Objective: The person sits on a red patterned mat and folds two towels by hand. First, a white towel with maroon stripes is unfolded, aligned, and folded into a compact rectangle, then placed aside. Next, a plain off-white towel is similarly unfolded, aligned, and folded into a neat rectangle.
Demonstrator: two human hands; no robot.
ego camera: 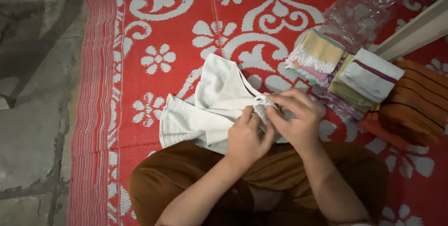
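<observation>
Two hands are pinching the corner of a white cloth above a red patterned mat.

The left hand [246,137] and right hand [295,118] are both closing narrow on one bunched corner of the white cloth [210,107], fingertips meeting at about 12 o'clock from the knuckles. The rest of the cloth is draping away toward 9 o'clock, over the person's lap and onto the mat [154,30]. It looks light, soft and limp, likely to sag and crease wherever it is unsupported, so edges and corners seem the best places to grip. There is one cloth in hand. At 2 o'clock a heap of folded cloths [368,79] is lying: roughly five or six bundles, the exact count unclear. One clear plastic bag [359,9] is sitting beyond them.
</observation>
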